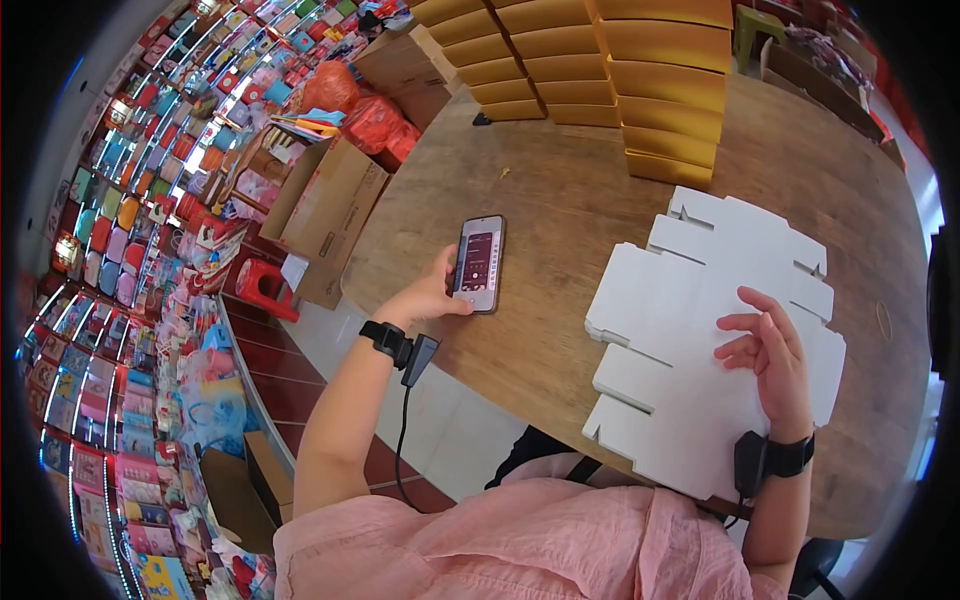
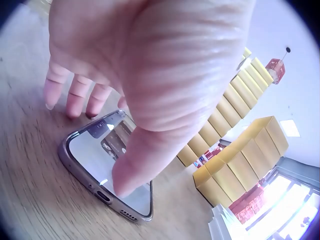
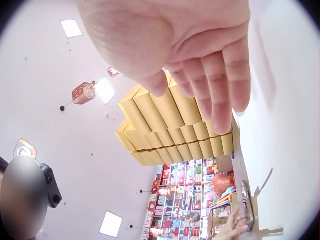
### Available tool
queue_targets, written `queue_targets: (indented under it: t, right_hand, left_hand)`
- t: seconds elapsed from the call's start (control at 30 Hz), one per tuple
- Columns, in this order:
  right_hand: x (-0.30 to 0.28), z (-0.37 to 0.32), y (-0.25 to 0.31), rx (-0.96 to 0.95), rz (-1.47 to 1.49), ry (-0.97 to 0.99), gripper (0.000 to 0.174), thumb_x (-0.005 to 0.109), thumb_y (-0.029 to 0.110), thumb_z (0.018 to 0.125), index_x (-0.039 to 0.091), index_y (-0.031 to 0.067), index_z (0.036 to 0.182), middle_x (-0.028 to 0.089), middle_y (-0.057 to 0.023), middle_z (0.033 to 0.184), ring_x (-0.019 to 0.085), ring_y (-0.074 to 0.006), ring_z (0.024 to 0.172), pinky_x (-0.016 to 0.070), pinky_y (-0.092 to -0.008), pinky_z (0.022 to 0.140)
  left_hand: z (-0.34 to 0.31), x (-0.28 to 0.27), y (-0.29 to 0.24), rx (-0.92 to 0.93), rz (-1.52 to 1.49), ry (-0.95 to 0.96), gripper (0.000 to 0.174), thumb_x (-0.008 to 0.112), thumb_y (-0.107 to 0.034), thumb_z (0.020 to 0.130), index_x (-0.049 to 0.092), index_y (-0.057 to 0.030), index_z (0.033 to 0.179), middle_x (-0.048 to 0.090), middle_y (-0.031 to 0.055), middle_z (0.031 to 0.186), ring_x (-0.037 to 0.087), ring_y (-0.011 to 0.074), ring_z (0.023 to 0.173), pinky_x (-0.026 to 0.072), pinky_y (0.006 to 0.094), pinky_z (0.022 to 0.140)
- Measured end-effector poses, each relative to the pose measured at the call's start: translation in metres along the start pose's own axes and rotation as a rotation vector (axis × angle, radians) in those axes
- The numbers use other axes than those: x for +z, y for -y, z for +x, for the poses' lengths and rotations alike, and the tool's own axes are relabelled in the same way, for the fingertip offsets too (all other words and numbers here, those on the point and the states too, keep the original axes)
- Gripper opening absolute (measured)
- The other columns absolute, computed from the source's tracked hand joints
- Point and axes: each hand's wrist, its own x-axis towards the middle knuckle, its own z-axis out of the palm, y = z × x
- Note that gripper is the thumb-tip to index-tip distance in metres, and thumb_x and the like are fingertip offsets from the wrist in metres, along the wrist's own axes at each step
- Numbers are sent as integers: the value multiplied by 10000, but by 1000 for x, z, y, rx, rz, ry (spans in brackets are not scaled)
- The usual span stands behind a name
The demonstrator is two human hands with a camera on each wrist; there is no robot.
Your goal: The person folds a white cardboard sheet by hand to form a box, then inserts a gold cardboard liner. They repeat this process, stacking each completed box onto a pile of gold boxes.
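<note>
Phone (image 1: pixel 480 265) face up on counter (image 1: pixel 550 190), near centre of head frame, screen lit. Left hand (image 1: pixel 432 290) at phone's left side, thumb touching lower part of screen, other fingers relaxed, not clenched round it. Right hand (image 1: pixel 775 360) released, fingers loosely bent, palm turned inward, above stack of flat white cardboard (image 1: pixel 680 340) at right of frame. Gold boxes (image 1: pixel 665 90) stacked in columns at top of frame; brown carton (image 1: pixel 345 195) upper left, beside counter.

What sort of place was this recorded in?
Probably a shop, perhaps for gifts or stationery: lit rows of colourful goods, stacked gold boxes, and flat white cardboard pieces on a wooden table.
</note>
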Motion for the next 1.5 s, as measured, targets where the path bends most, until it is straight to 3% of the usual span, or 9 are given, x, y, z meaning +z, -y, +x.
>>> queue_targets:
  t: [0.27, 0.4, 0.47, 0.57, 0.97, 1.27, 1.33, 1.4, 1.5]
  right_hand:
    - [1, 0, 0, 4, -5, 0, 405, 377, 250, 1100, 487, 22, 1416, 711, -131, 1102, 739, -180, 852, 567, -249, 711]
    - [1, 0, 1, 10, -5, -2, 401, 374, 250, 1101, 497, 24, 1409, 714, -130, 1098, 739, -180, 852, 567, -249, 710]
    - [1, 0, 1, 12, -6, -3, 400, 373, 249, 1101, 500, 26, 1408, 715, -130, 1096, 740, -180, 851, 567, -248, 710]
    - [0, 0, 1, 13, -6, -3, 398, 372, 248, 1102, 502, 27, 1405, 716, -130, 1096, 739, -179, 849, 566, -246, 709]
    - [5, -3, 11, 59, -47, -43, 391, 421, 258, 1091, 515, 23, 1388, 709, -131, 1112, 725, -172, 876, 556, -261, 749]
    - [13, -62, 73, -348, -35, -204, 259, 551, 142, 1029, 610, -13, 1228, 704, -115, 1116, 694, -175, 980, 540, -282, 841]
    - [7, -74, 60, -318, -270, -193, 240, 587, 106, 1001, 620, -4, 1212, 705, -103, 1116, 687, -170, 996, 539, -293, 858]
    - [6, -85, 48, -306, -778, -125, 256, 658, -3, 911, 648, 33, 1164, 702, -88, 1102, 675, -212, 1032, 535, -342, 897]
    - [7, -108, 22, -261, -1255, 109, 383, 729, 109, 852, 625, 92, 1220, 600, -122, 1292, 576, -330, 1204, 426, -492, 1085]
  left_hand:
    - [35, 3, 36, 63, 62, -229, 825, 687, -217, 945, 195, 3, 1569, 535, 151, 1170, 566, 187, 975, 489, 315, 903]
    - [36, 14, 8, -1, -53, -254, 876, 696, -327, 941, 196, 57, 1550, 573, 197, 1210, 592, 239, 1112, 477, 333, 970]
    - [48, 20, 8, 153, 300, -426, 1015, 753, -441, 856, 208, 66, 1546, 577, 280, 1273, 594, 369, 1183, 466, 437, 1024]
    - [40, 26, -41, 5, 462, -323, 1144, 772, -525, 803, 143, 56, 1562, 446, 340, 1451, 462, 431, 1361, 399, 440, 1116]
    - [78, 14, -24, 147, 599, -333, 1116, 791, -307, 715, 149, 11, 1571, 489, 369, 1376, 499, 491, 1281, 424, 483, 1092]
    - [81, 1, -23, 187, 576, -244, 1044, 776, -170, 743, 160, 3, 1568, 449, 318, 1461, 470, 459, 1336, 398, 465, 1123]
    - [60, 36, -55, 506, 872, -443, 948, 728, -119, 766, 214, -23, 1557, 419, 313, 1479, 425, 434, 1372, 379, 458, 1136]
    - [12, 91, -109, 816, 601, -198, 688, 716, -104, 775, 461, -17, 1409, 443, 256, 1460, 396, 441, 1384, 365, 465, 1145]
    - [-65, 168, -143, 1102, 567, 231, 694, 846, -336, 723, 557, -17, 1268, 443, 217, 1484, 340, 462, 1440, 323, 548, 1168]
